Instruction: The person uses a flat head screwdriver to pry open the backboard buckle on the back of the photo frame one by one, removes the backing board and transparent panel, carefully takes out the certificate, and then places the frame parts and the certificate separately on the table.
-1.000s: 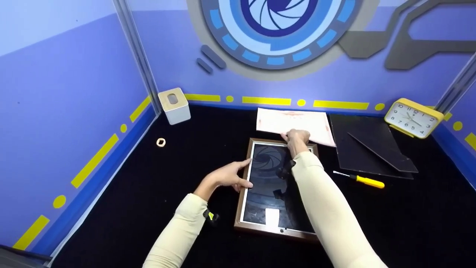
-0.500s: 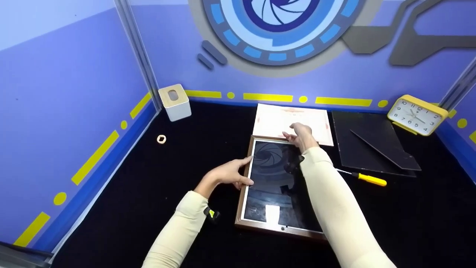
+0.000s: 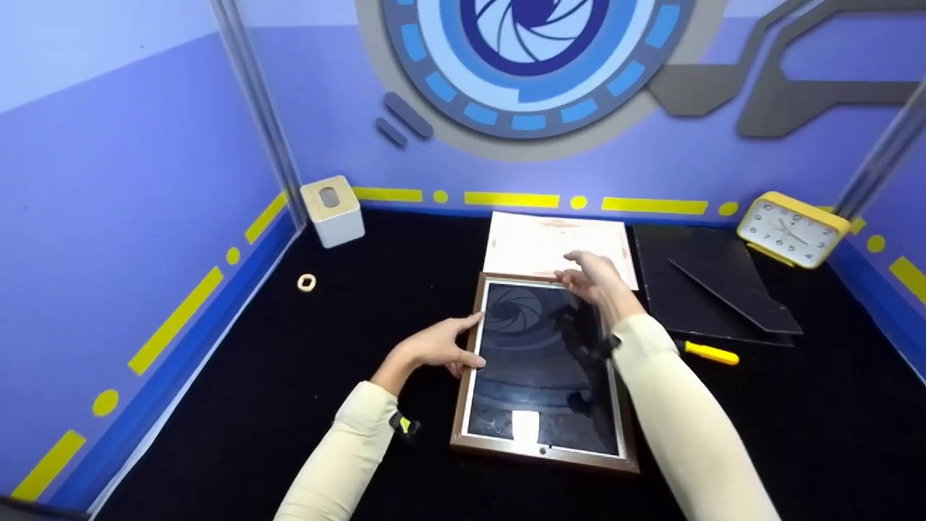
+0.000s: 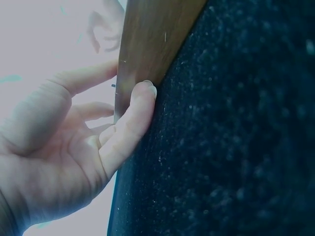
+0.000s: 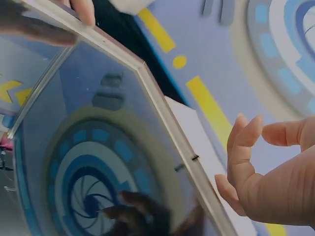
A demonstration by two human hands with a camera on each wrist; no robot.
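A brown picture frame [image 3: 631, 434] with a dark glossy pane [image 3: 539, 362] lies in the middle of the black table in the head view. My left hand [image 3: 438, 344] holds its left edge. In the left wrist view, a fingertip presses the brown wooden side [image 4: 147, 44] while other fingers reach over the rim. Above the frame's upper right corner, my right hand [image 3: 593, 278] hovers with loosely bent fingers and nothing in them. The right wrist view shows that hand [image 5: 275, 177] apart from the rim, where a small dark metal tab [image 5: 196, 157] sticks out.
Behind the frame lies a printed white sheet [image 3: 528, 239]. To the right are black boards [image 3: 673, 289], a yellow screwdriver [image 3: 712, 353] partly behind my right sleeve, and a yellow clock [image 3: 792, 230]. A tissue box [image 3: 334, 213] and a small wooden ring [image 3: 307, 282] sit left.
My right hand has come away from the frame's top edge and shifted slightly right and toward me, its fingers loosening. The left hand stays on the frame's left edge.
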